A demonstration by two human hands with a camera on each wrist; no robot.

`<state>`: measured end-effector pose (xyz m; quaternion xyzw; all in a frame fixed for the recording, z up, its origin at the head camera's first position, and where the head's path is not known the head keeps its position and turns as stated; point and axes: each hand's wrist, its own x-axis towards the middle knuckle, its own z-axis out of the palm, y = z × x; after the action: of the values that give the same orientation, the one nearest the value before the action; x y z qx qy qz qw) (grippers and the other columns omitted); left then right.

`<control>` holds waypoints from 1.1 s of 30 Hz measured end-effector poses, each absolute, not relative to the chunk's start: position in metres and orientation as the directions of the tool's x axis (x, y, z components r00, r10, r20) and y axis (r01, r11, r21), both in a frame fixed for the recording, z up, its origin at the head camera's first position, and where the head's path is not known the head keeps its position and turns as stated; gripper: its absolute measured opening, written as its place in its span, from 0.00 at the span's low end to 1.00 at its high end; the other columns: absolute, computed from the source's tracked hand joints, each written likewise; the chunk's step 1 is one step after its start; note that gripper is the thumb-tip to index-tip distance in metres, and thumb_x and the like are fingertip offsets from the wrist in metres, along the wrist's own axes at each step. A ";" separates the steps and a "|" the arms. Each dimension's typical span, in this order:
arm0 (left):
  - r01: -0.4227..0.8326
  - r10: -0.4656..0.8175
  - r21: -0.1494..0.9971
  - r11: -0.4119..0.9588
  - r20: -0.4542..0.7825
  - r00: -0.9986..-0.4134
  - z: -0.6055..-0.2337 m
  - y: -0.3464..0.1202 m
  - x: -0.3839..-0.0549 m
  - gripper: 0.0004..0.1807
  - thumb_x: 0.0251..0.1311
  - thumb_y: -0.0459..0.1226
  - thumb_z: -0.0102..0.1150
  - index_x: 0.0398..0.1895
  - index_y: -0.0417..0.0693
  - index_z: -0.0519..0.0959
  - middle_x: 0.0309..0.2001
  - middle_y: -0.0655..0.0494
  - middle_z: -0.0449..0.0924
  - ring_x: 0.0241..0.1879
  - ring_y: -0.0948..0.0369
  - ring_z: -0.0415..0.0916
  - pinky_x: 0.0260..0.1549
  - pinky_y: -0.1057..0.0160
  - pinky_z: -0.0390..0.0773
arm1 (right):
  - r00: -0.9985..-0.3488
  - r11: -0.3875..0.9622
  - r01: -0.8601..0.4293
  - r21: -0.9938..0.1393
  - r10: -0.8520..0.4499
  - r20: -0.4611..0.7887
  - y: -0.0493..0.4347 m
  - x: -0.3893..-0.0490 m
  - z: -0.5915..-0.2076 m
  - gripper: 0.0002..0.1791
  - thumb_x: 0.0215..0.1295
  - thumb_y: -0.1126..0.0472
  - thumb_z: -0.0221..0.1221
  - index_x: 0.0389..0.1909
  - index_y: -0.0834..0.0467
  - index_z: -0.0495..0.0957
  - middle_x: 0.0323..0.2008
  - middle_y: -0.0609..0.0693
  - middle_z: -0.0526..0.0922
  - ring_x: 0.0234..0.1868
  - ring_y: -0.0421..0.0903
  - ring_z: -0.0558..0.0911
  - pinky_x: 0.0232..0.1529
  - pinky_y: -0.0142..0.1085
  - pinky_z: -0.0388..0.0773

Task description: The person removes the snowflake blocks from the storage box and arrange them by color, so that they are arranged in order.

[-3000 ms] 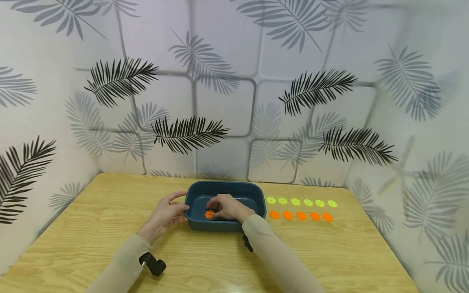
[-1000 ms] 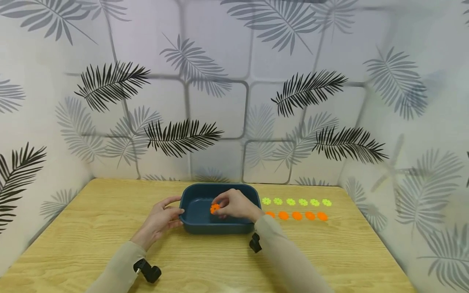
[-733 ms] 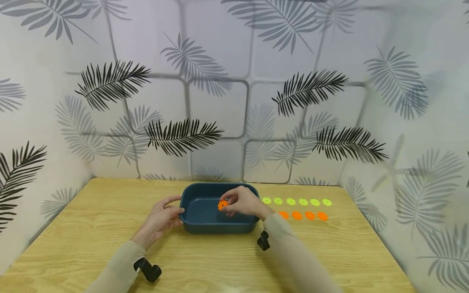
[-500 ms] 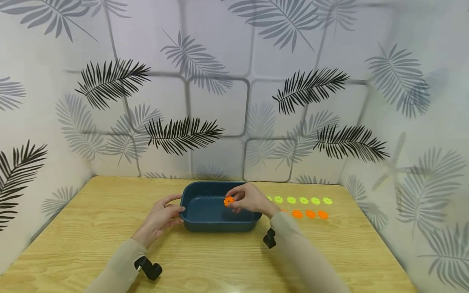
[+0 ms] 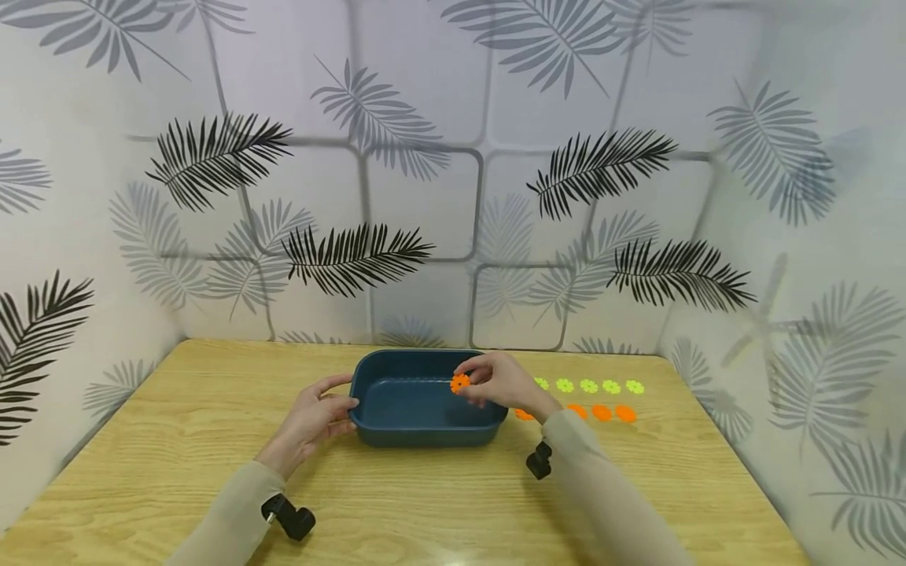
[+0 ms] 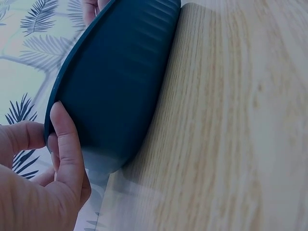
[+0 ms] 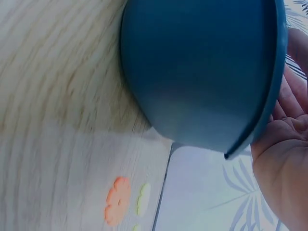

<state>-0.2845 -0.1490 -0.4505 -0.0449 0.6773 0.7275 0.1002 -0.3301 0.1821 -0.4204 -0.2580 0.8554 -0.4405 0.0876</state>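
A dark blue plastic bin (image 5: 428, 438) stands on the wooden table, with a bare inside floor showing. At its left end my left hand (image 5: 311, 424) pinches the rim, also seen against the bin wall (image 6: 115, 82) in the left wrist view. Above the bin's right part, my right hand (image 5: 506, 385) pinches an orange flower-shaped disc (image 5: 460, 384) with a small centre hole between thumb and fingertips. In the right wrist view the palm (image 7: 284, 159) shows beyond the rim, and the bin hides the fingertips and the disc.
To the right of the bin lie two rows on the table (image 5: 396, 503): yellow-green flower-shaped discs (image 5: 589, 386) behind, orange ones (image 5: 602, 413) in front. My right hand and sleeve (image 5: 602, 479) partly cover both rows. A leaf-patterned wall (image 5: 425, 299) rises behind the table.
My right hand has picked the orange disc up from the bin's floor and carried it up and rightward, towards the bin's right end. The left hand keeps its hold on the rim.
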 end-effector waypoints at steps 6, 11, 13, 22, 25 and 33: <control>-0.215 0.085 0.975 -0.062 -0.209 -0.974 -0.450 -0.148 -0.283 0.31 0.64 0.28 0.56 0.71 0.45 0.64 0.36 0.51 0.77 0.29 0.61 0.79 0.31 0.65 0.84 | -0.870 0.461 -0.331 -0.823 -0.487 0.077 0.198 -0.329 -0.419 0.19 0.62 0.62 0.66 0.54 0.60 0.80 0.31 0.58 0.86 0.26 0.57 0.82 0.26 0.42 0.82; -0.216 0.079 0.974 -0.073 -0.210 -0.974 -0.450 -0.148 -0.284 0.31 0.64 0.28 0.57 0.70 0.45 0.65 0.37 0.51 0.77 0.29 0.61 0.80 0.30 0.65 0.84 | -0.883 0.447 -0.309 -0.839 -0.462 0.079 0.214 -0.331 -0.419 0.20 0.63 0.61 0.65 0.56 0.61 0.79 0.35 0.64 0.86 0.27 0.53 0.83 0.31 0.54 0.82; -0.213 0.079 0.974 -0.072 -0.207 -0.975 -0.449 -0.149 -0.284 0.31 0.64 0.28 0.57 0.71 0.45 0.64 0.36 0.51 0.77 0.29 0.61 0.80 0.30 0.65 0.84 | -0.887 0.432 -0.295 -0.852 -0.456 0.076 0.221 -0.330 -0.418 0.21 0.63 0.60 0.65 0.56 0.61 0.78 0.36 0.66 0.85 0.28 0.53 0.84 0.34 0.58 0.81; -0.222 0.078 0.973 -0.065 -0.217 -0.973 -0.450 -0.149 -0.283 0.31 0.65 0.28 0.56 0.71 0.45 0.64 0.36 0.52 0.77 0.29 0.61 0.79 0.30 0.65 0.84 | -0.898 0.387 -0.262 -0.884 -0.434 0.076 0.253 -0.325 -0.423 0.24 0.63 0.59 0.66 0.59 0.62 0.76 0.38 0.64 0.86 0.33 0.68 0.82 0.39 0.62 0.80; -0.220 0.081 0.974 -0.057 -0.215 -0.973 -0.450 -0.149 -0.283 0.30 0.65 0.29 0.55 0.71 0.45 0.63 0.36 0.53 0.76 0.29 0.62 0.79 0.30 0.66 0.83 | -0.904 0.382 -0.263 -0.886 -0.419 0.087 0.263 -0.325 -0.423 0.24 0.63 0.60 0.66 0.59 0.61 0.76 0.37 0.64 0.86 0.33 0.65 0.83 0.40 0.61 0.80; -0.223 0.083 0.973 -0.064 -0.217 -0.973 -0.448 -0.149 -0.285 0.31 0.65 0.28 0.55 0.71 0.45 0.63 0.37 0.52 0.76 0.30 0.61 0.80 0.30 0.65 0.84 | -0.911 0.400 -0.236 -0.886 -0.409 0.058 0.293 -0.323 -0.423 0.24 0.63 0.59 0.65 0.60 0.58 0.76 0.40 0.66 0.85 0.38 0.67 0.83 0.41 0.60 0.81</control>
<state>-0.2845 -0.1485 -0.4481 -0.0514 0.6759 0.7276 0.1051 -0.3232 0.2933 -0.4226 -0.1938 0.8323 -0.5124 0.0845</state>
